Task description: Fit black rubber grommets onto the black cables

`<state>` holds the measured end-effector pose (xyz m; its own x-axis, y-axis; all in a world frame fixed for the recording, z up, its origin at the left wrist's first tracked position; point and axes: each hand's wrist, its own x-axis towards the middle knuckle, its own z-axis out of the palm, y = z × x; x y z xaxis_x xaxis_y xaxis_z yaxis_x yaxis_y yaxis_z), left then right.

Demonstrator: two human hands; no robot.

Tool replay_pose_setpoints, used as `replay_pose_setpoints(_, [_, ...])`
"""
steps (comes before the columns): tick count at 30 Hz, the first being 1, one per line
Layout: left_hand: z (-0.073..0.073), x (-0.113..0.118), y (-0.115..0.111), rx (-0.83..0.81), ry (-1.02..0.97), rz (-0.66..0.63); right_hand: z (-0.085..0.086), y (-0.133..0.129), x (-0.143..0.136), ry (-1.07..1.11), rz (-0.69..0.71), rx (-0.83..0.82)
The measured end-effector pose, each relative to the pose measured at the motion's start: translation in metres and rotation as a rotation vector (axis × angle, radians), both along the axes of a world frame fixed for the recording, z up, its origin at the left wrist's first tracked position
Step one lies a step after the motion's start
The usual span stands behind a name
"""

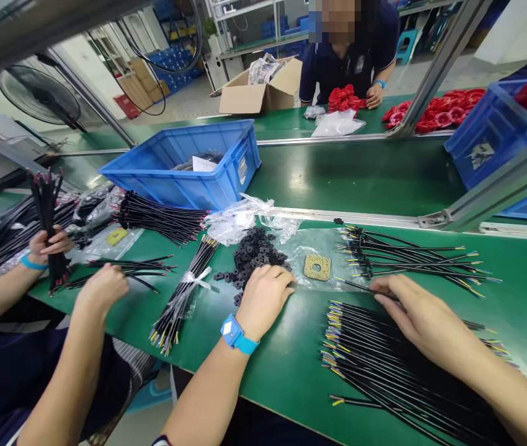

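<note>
My left hand (266, 291), with a blue wristband, reaches into the near right edge of a pile of small black parts (256, 248); its fingers bend down and the fingertips are partly hidden. Between the thumb and fingers of my right hand (412, 310) is a black cable (355, 285), its bare wire end pointing left. Below that hand lies a wide row of black cables (370, 359) with coloured wire ends. A yellow sponge (317, 267) with a square hole rests on a clear plastic bag between my hands. Behind my right hand lie cables fitted with black parts (384, 251).
A tied cable bundle (184, 291) lies left of the black parts. At the left, a co-worker's hands (100, 288) handle cables. A blue bin (189, 167) stands behind, near a metal rail (361, 218). Across the bench, another person handles red pieces (345, 99).
</note>
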<state>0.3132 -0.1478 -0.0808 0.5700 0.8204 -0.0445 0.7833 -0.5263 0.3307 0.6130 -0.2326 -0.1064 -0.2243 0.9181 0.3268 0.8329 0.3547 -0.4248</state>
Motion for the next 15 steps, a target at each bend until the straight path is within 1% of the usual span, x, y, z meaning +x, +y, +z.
replay_pose_setpoints(3, [-0.003,0.005,-0.003,-0.083,-0.111,-0.057,-0.009,0.006,-0.011,-0.094,-0.016,0.081])
replay_pose_setpoints(7, [-0.006,0.008,-0.005,-0.141,-0.17,-0.159,-0.018,0.014,-0.027,-0.235,-0.02,0.073])
replay_pose_setpoints(10, [-0.006,0.008,-0.008,-0.098,-0.11,-0.236,-0.019,0.017,-0.034,-0.354,-0.013,0.064])
replay_pose_setpoints(13, [-0.004,0.007,-0.012,-0.03,-0.021,-0.266,-0.016,0.018,-0.036,-0.447,-0.014,0.088])
replay_pose_setpoints(15, [-0.004,0.006,-0.014,-0.032,0.004,-0.296,-0.012,0.018,-0.036,-0.493,-0.015,0.122])
